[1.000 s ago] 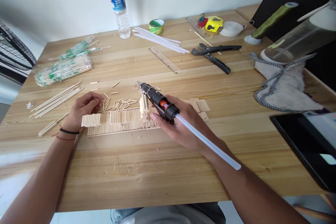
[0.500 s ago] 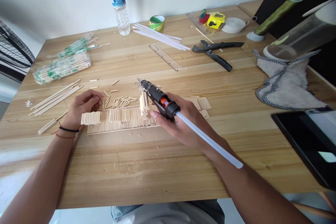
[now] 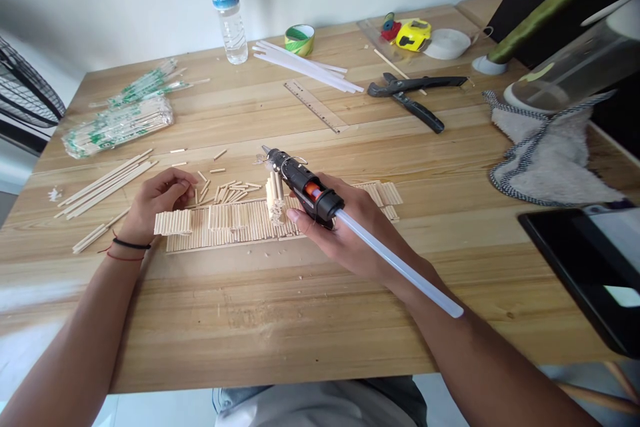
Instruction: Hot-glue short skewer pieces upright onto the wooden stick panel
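With my right hand [image 3: 345, 227] I am holding a black hot glue gun [image 3: 303, 180], the grip curling snugly around it. The gun is showing over the middle of the long stick panel [image 3: 257, 220], its tip pointing past the panel's far edge, and a cloudy glue stick [image 3: 400, 264] is poking out its back. My left hand [image 3: 163, 197] is bending its fingers near the panel's left end; I am not managing to tell if that grip is pinching anything. Short cut sticks [image 3: 233, 193] are lying just behind the panel.
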Available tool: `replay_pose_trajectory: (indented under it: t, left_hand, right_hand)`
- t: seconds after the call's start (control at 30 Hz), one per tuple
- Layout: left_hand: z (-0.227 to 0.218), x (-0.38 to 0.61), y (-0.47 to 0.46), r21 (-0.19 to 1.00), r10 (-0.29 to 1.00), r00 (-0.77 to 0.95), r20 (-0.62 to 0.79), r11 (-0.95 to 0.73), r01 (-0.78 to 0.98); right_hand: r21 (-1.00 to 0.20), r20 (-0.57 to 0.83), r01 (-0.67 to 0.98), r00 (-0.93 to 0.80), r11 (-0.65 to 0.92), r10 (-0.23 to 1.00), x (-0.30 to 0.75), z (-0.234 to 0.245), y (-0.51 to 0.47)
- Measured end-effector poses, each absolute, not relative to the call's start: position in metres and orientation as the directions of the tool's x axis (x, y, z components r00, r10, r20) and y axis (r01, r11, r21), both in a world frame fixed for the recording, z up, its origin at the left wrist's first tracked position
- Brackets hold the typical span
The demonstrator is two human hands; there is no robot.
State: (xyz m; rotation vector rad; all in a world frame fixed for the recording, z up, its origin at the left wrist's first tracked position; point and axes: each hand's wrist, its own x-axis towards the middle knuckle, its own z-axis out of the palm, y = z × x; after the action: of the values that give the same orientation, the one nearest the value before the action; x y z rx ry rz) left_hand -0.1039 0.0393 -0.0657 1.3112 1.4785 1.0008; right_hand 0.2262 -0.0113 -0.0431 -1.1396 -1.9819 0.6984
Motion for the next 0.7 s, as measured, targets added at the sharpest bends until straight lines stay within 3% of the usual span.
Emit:
replay_pose_trajectory:
  t: [0.7]
  left_hand:
    - [-0.0731, -0.1126, 0.0406, 0.958, 0.995, -0.017, -0.096, 0.097, 0.269]
  right_hand:
    - [-0.735, 0.365, 0.457, -0.356, 0.501, 0.86, 0.2234, -0.0444, -0.0095]
